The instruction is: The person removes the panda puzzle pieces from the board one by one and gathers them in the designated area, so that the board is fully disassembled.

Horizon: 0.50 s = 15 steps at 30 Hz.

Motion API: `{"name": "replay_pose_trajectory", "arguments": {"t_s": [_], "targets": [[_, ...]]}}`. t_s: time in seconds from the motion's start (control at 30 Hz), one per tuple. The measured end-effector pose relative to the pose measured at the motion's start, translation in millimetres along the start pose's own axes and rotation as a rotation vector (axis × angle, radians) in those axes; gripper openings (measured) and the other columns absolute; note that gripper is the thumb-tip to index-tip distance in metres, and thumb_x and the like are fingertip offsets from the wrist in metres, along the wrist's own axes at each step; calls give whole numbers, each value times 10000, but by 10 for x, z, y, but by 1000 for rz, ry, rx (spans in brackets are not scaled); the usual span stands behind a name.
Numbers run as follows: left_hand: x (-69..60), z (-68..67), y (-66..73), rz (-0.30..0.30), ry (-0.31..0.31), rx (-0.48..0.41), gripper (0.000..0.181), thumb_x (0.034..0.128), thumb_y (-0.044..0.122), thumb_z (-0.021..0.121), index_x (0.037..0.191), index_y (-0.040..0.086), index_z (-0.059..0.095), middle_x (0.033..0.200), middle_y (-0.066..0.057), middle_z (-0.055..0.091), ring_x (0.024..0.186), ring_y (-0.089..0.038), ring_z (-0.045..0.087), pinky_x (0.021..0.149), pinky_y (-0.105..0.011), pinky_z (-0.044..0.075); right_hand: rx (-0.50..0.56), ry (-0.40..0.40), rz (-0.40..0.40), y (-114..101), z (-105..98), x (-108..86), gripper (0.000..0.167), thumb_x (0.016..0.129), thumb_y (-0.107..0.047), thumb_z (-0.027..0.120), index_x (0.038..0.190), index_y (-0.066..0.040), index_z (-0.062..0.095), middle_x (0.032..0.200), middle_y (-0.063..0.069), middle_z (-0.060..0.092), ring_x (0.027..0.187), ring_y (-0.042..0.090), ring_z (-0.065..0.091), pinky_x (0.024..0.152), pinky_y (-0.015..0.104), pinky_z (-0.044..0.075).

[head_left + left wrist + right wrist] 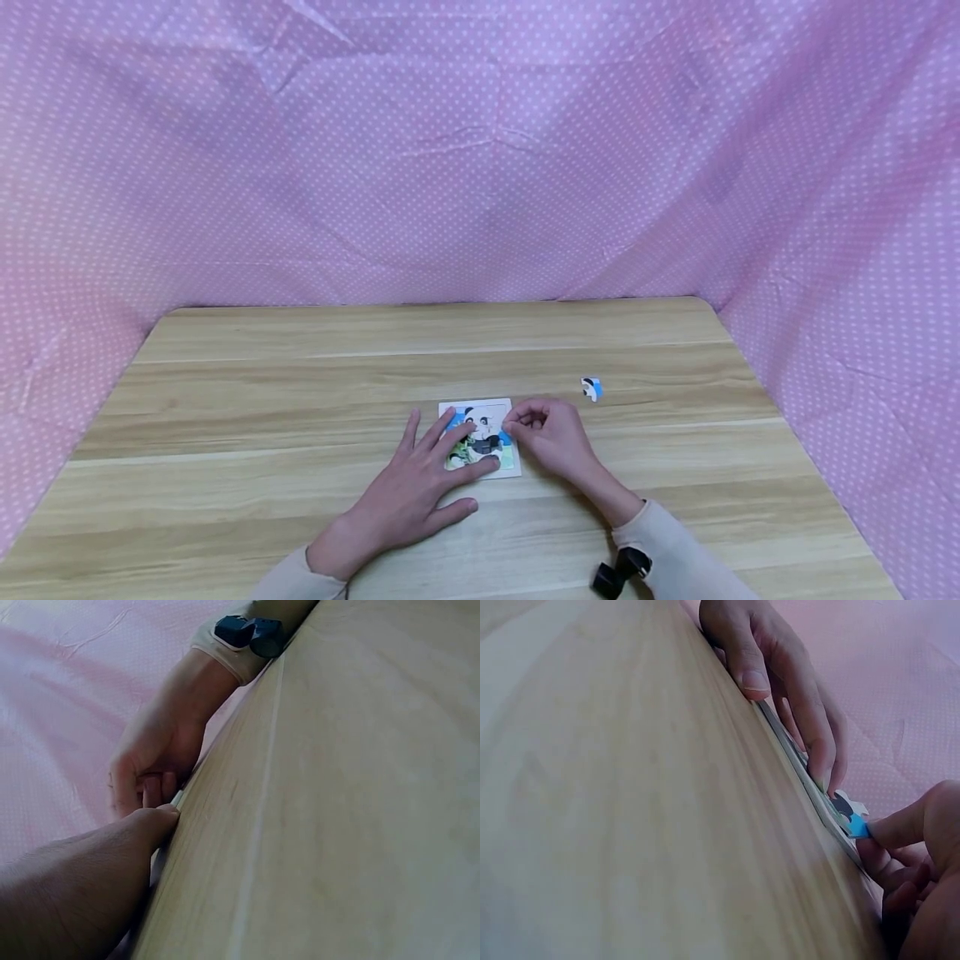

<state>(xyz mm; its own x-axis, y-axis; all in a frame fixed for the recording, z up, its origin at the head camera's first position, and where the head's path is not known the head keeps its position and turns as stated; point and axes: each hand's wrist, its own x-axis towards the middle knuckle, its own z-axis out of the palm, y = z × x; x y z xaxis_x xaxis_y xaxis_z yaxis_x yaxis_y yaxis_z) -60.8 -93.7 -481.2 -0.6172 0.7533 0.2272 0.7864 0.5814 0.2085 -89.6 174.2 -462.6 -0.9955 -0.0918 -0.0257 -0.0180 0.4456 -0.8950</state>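
Observation:
A square panda puzzle (pixel 486 443) in a white frame lies on the table near its front. My left hand (pixel 416 487) rests spread over its left and lower part, fingertips on the picture. At the puzzle's right edge my right hand (pixel 553 437) pinches a blue-edged piece (pixel 859 826) between thumb and finger; in the right wrist view the piece is tilted up at the frame's edge. The left wrist view shows the right hand (pixel 161 757) with curled fingers beside the left thumb. A loose puzzle piece (pixel 592 388), black, white and blue, lies behind the right hand.
The wooden table (pixel 262 375) stands against a pink dotted cloth (pixel 480 167) that hangs behind it and at both sides. A small black device (pixel 621 573) is on the right sleeve.

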Motion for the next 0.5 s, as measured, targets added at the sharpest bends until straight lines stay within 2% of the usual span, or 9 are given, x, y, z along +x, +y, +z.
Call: {"name": "replay_pose_trajectory", "arguments": {"t_s": [0.2, 0.5], "targets": [[-1, 41, -10, 10, 5, -29, 522, 1115, 583, 570, 1618, 442, 572, 1712, -148, 470, 1659, -479, 272, 1239, -857, 167, 17, -20, -8, 32, -29, -7, 27, 943, -64, 864, 948, -72, 839, 783, -25, 688, 674, 122, 521, 614, 219, 377], [-6, 47, -1, 2, -12, -39, 545, 1133, 562, 540, 1667, 468, 489, 1733, -154, 440, 1678, -478, 211, 1245, -860, 133, 12, -37, -35, 62, -37, 0, 47, 947, -101, 866, 969, -69, 840, 772, -55, 670, 658, 96, 511, 593, 200, 374]]}}
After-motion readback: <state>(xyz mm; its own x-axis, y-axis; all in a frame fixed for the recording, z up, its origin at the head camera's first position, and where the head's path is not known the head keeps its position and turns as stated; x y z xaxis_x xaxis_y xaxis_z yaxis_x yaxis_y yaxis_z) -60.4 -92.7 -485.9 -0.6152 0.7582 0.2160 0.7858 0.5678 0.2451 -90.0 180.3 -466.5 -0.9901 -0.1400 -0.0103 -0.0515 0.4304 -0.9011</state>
